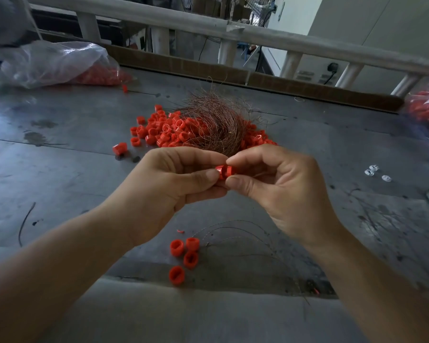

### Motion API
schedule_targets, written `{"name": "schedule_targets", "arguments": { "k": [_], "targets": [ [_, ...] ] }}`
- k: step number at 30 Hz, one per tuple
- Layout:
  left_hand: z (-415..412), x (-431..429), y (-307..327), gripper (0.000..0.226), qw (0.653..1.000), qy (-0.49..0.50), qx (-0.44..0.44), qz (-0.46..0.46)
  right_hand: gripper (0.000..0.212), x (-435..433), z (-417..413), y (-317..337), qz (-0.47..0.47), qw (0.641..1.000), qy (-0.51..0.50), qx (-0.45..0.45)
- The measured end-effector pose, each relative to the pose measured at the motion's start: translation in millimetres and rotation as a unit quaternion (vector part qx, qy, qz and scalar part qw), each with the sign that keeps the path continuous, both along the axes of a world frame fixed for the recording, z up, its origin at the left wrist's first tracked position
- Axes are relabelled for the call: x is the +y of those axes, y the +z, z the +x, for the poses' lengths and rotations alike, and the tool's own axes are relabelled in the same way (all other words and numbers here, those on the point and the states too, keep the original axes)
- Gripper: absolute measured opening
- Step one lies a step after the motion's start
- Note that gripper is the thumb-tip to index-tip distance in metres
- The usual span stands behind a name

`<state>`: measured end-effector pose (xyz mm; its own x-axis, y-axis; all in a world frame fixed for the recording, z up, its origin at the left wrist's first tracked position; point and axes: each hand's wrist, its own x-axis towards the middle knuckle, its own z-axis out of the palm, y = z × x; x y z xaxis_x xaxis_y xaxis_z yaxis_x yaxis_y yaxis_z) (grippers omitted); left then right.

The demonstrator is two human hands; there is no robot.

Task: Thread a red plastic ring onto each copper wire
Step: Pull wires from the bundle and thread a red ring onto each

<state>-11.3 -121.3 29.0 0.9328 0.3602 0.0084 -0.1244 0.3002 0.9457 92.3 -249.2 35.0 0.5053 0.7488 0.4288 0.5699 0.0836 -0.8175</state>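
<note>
Your left hand (pixel 169 186) and right hand (pixel 280 191) pinch 1 red ring (pixel 224 171), near the copper wire bundle (pixel 214 127); threaded or not: cannot tell.

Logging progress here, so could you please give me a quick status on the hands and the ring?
Left hand, right hand both pinch one red plastic ring. Copper wire bundle on ring pile behind. Nothing blocking.

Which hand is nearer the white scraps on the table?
Right. The right hand is just left of the white scraps; the left hand lies farther left, beyond it.
</note>
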Motion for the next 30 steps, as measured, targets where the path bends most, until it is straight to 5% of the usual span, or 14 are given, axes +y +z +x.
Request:
{"name": "schedule_targets", "arguments": {
  "k": [30],
  "targets": [
    [-1.4, -4.0, -3.2, 0.026, 0.993, 0.009, -0.010, 0.118, 0.022, -6.3, -4.5, 4.8, -0.022, 0.990, -0.044, -0.131]
  ]
}}
